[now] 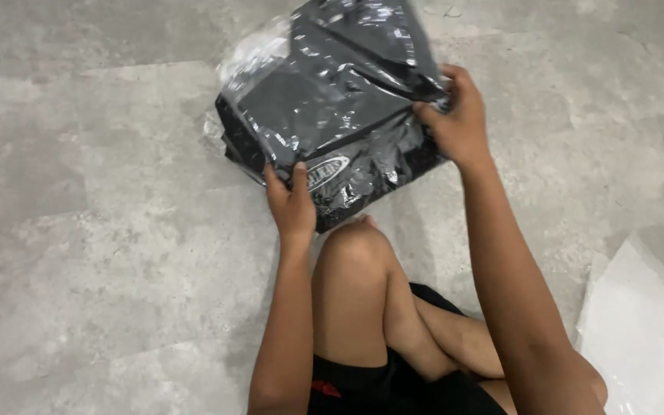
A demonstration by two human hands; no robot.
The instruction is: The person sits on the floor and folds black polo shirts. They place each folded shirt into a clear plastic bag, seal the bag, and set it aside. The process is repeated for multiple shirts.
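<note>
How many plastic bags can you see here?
2: a clear bag holding dark cloth, gripped by both hands on the floor ahead; a white bag lying at lower right, partly cut off.

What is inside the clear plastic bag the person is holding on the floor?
Inside the clear plastic bag lies a folded black garment with an oval emblem near the left hand. The right hand grips the bag's edge. Glare and folds hide what kind of garment it is.

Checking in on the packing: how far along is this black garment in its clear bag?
Done: the folded black garment already lies inside the clear plastic bag on the grey floor. In hand: the left hand presses the near edge and the right hand grips the right edge. Left: whether the bag is sealed cannot be told. More clear plastic lies at the right.
</note>
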